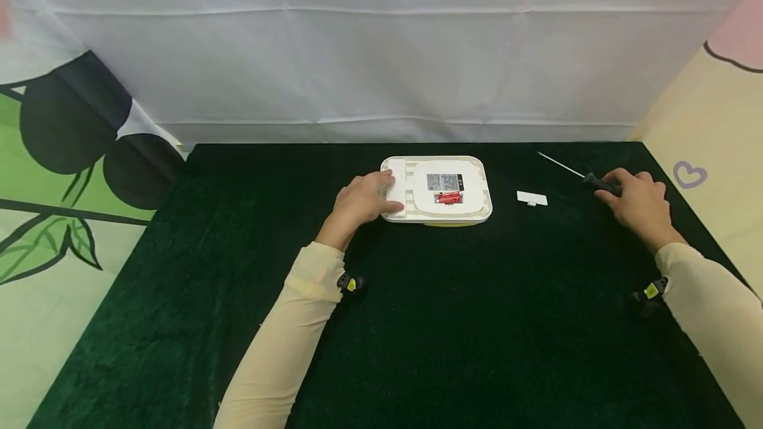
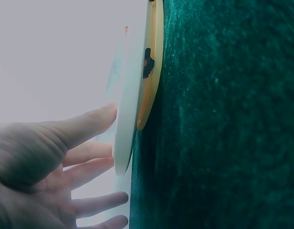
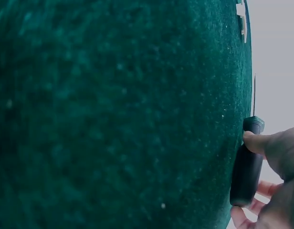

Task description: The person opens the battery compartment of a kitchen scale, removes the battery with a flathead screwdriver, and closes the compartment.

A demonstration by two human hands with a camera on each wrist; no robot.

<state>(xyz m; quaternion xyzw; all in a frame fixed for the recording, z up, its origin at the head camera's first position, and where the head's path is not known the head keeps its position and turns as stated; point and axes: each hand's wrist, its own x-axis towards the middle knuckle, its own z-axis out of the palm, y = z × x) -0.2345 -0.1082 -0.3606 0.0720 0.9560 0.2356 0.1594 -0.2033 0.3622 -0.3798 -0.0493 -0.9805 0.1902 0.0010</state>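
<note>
A white rounded device lies on the cloth with a label and red batteries showing in an uncovered compartment. Its lower side is yellow, seen edge-on in the left wrist view. My left hand rests on the device's left end, thumb and fingertips touching it, fingers fairly straight. On the right, my right hand holds a screwdriver by its dark handle, the thin metal shaft pointing to the back left. Between device and screwdriver lies a small white battery cover with a tab.
Dark green cloth covers the table. A white sheet hangs behind its back edge. Printed panels stand at both sides, dark round shapes on the left and a heart outline on the right.
</note>
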